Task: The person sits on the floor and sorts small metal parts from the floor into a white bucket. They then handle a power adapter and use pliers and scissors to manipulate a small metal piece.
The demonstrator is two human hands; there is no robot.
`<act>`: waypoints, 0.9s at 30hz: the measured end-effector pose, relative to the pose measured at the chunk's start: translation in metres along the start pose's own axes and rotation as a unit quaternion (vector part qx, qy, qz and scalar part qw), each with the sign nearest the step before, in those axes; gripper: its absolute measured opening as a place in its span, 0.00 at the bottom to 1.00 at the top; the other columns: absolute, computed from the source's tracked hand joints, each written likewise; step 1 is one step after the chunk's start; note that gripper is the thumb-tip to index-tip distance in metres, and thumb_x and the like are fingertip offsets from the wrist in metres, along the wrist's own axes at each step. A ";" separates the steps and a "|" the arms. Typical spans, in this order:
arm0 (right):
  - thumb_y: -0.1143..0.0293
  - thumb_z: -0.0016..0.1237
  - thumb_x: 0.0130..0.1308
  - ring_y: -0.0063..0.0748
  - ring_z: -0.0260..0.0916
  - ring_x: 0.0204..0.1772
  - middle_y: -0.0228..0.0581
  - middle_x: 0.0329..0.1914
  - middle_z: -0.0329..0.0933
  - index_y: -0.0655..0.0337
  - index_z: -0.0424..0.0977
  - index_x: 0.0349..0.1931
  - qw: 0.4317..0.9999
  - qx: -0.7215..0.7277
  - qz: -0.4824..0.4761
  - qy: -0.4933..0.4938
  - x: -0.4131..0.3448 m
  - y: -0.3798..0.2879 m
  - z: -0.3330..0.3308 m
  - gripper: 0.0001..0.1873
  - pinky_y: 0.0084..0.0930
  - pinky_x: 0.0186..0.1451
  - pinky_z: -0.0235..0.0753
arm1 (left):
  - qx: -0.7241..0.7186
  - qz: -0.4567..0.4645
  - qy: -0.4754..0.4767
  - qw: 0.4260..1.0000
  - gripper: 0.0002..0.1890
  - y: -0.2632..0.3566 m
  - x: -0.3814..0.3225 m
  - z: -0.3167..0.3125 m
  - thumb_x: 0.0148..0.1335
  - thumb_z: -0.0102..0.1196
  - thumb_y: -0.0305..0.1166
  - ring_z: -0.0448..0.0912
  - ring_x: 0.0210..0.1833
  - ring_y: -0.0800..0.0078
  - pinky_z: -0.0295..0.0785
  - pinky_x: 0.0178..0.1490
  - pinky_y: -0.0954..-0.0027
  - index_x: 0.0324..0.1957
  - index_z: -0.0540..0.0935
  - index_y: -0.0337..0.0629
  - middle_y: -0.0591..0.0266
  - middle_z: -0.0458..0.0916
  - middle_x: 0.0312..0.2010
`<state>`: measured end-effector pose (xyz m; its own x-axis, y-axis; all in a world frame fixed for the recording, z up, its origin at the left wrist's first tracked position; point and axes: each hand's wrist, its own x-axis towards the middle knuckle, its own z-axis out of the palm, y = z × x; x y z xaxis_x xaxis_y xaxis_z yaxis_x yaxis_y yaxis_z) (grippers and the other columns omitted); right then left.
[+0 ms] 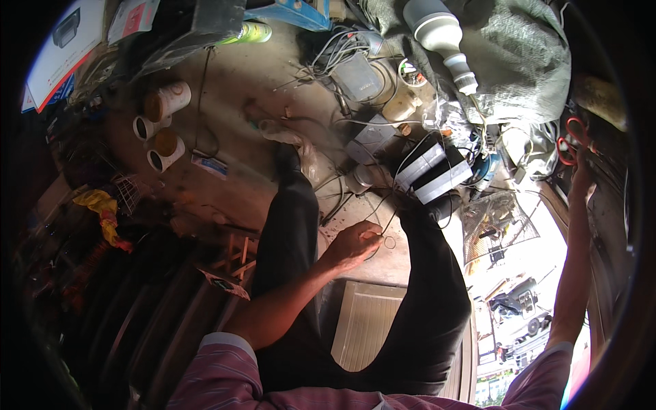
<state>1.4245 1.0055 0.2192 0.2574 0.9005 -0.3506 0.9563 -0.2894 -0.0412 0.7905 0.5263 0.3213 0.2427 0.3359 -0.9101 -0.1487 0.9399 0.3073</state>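
Observation:
Between the knees, my left hand (359, 245) pinches a thin dark cable (389, 223) whose end curls in a small loop beside the fingertips. That cable runs up toward two black-and-silver boxes (433, 173) near my foot. My right hand (582, 177) reaches out to the far right, at the red handles of scissors (574, 141); its fingers are small and dim there, so the exact grip is unclear. A big white light bulb (442, 36) on a socket lies at the top, on a grey woven sack (523, 66).
A grey adapter box (357, 77) lies among coiled cables on the floor. White cups (166, 148) lie at the left. A metal mesh tray (497, 225) is right of my leg. A clear plastic bag (302, 148) lies by my left foot.

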 end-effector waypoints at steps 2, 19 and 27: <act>0.66 0.62 0.72 0.33 0.75 0.25 0.30 0.28 0.79 0.47 0.81 0.65 0.823 -0.385 -0.369 0.195 -0.071 0.001 -0.021 0.22 0.31 0.28 0.76 | -0.002 0.005 0.014 1.000 0.19 -0.017 0.000 -0.009 0.77 0.61 0.33 0.84 0.48 0.70 0.81 0.54 0.67 0.62 0.79 0.29 0.54 0.86 0.48; 0.64 0.61 0.71 0.29 0.84 0.33 0.44 0.37 0.86 0.71 0.80 0.50 0.774 0.296 0.043 -0.558 -0.598 -0.377 0.016 0.17 0.25 0.36 0.82 | 0.062 0.188 0.091 0.976 0.32 -0.052 -0.149 -0.004 0.69 0.63 0.28 0.86 0.47 0.64 0.83 0.52 0.63 0.74 0.71 0.39 0.51 0.81 0.54; 0.62 0.58 0.72 0.27 0.78 0.27 0.39 0.29 0.80 0.68 0.78 0.39 0.829 0.150 -0.045 -0.536 -0.642 -0.464 0.003 0.15 0.25 0.29 0.75 | -0.287 0.203 -0.090 0.932 0.37 -0.081 -0.187 -0.042 0.74 0.63 0.32 0.83 0.38 0.75 0.80 0.42 0.70 0.79 0.60 0.41 0.58 0.83 0.44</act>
<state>0.8149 0.5612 0.4605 -0.2380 0.1628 -0.9575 0.8455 -0.4505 -0.2867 0.7168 0.3844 0.4546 0.2042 0.7099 -0.6740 -0.7384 0.5637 0.3700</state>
